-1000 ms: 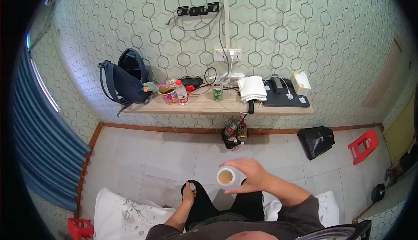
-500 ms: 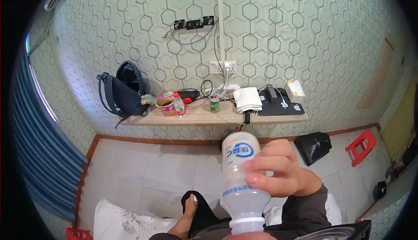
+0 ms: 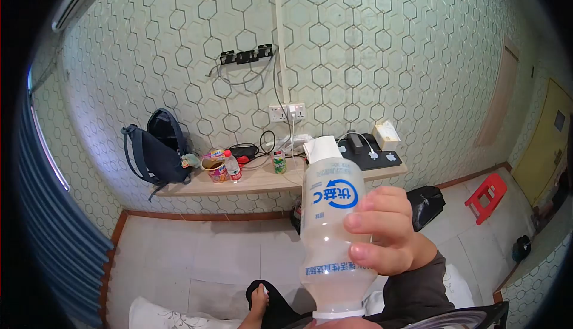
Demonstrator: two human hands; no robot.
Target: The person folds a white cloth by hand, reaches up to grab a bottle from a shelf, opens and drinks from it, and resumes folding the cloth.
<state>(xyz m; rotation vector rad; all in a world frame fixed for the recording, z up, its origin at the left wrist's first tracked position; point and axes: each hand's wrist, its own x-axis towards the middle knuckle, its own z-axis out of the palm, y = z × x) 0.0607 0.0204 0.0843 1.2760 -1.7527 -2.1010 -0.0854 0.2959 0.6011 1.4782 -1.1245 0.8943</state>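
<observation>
My right grip (image 3: 391,236) is wrapping the bottle (image 3: 331,230), now tipping base toward 12 o'clock; I'm apparently drinking. Left grip (image 3: 259,300) is pinching a white bit (image 3: 265,291).

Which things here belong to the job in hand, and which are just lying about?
Belonging:
blue-lettered bottle, tipped up towards the face
right hand, gripping it
left hand, holding a small white item, perhaps the cap

Lying about:
backpack
red-capped bottle
green can
red stool

The right hand (image 3: 391,233) is raised and curled; the left hand (image 3: 259,300) rests on one leg (image 3: 287,306).
</observation>
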